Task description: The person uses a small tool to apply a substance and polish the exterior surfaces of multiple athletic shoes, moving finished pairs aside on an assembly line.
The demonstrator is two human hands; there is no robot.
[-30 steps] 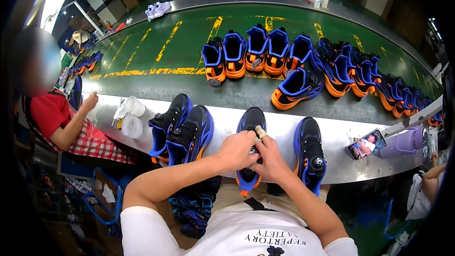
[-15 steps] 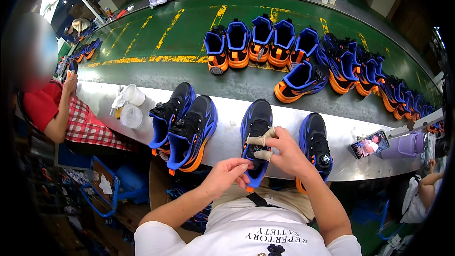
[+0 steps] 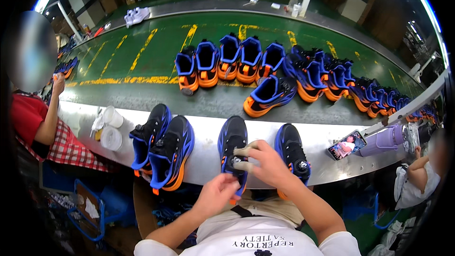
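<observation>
A black and blue sneaker (image 3: 232,138) lies on the steel ledge (image 3: 208,147) straight in front of me, heel toward me. My right hand (image 3: 263,162) rests on its heel end, with taped fingertips on the round dial there. My left hand (image 3: 216,195) sits just below the ledge edge by the same heel, fingers curled; whether it grips anything is unclear. A matching sneaker (image 3: 292,149) lies just right of my right hand. Left of me stands a pair of the same sneakers (image 3: 163,147) with orange soles.
A green conveyor belt (image 3: 142,47) behind the ledge carries a row of blue and orange sneakers (image 3: 227,59). White cups (image 3: 112,127) stand on the ledge at left, a phone (image 3: 347,144) and purple bottle (image 3: 385,138) at right. Seated people work on both sides.
The view has tipped down slightly. My left hand has slid from the top of the sneaker to below the ledge edge. My right hand stays on the heel dial.
</observation>
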